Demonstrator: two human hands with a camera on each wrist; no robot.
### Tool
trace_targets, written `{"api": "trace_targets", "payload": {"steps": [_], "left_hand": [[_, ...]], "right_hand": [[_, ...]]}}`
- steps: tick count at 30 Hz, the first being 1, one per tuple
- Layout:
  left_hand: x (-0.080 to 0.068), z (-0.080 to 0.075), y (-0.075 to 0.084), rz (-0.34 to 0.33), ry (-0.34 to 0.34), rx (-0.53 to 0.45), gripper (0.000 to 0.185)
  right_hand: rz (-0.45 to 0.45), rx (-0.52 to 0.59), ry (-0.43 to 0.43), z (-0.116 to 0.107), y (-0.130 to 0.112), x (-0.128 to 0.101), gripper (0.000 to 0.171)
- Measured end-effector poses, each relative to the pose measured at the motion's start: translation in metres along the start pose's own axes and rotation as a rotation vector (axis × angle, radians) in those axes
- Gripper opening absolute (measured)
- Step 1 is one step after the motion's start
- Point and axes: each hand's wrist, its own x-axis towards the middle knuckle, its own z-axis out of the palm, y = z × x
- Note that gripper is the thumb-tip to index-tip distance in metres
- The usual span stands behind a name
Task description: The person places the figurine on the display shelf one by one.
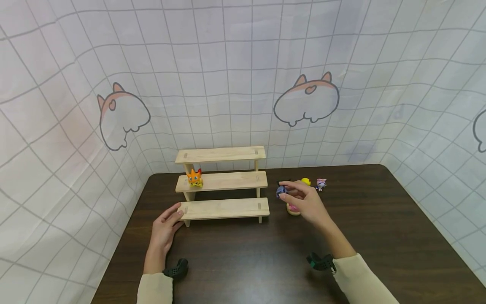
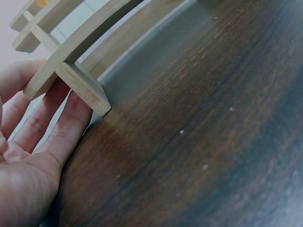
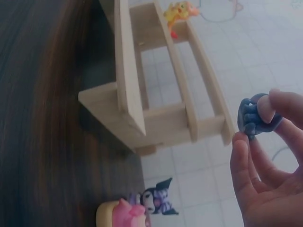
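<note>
Head view: on a dark brown wooden table (image 1: 243, 261), a pale wooden three-tier shelf (image 1: 224, 209) is gripped at the left end of its lowest board by the left hand (image 1: 165, 230); only light pressure is advised there, lest the shelf be tugged askew. The right hand (image 1: 307, 202) is raised beside the shelf's right side, its grip narrow. At the left of the middle tier, an orange-and-yellow plastic-looking figurine with pointed ears (image 1: 195, 179) is seated and could be toppled by a jolt. Near the right hand, the round pink-and-cream figurine (image 1: 293, 209) and the black-and-purple figurine (image 3: 158, 201) should not be brushed. A small, rounded dark blue figurine (image 3: 251, 116) is pinched between right thumb and fingertips, above the table; firm, even pressure is called for, since it may slip.
</note>
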Motion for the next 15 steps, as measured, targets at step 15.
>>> {"api": "trace_targets", "payload": {"steps": [15], "left_hand": [[0.0, 0.0, 0.0, -0.005, -0.006, 0.0, 0.051]], "right_hand": [[-0.092, 0.015, -0.046, 0.025, -0.016, 0.014, 0.04]]}}
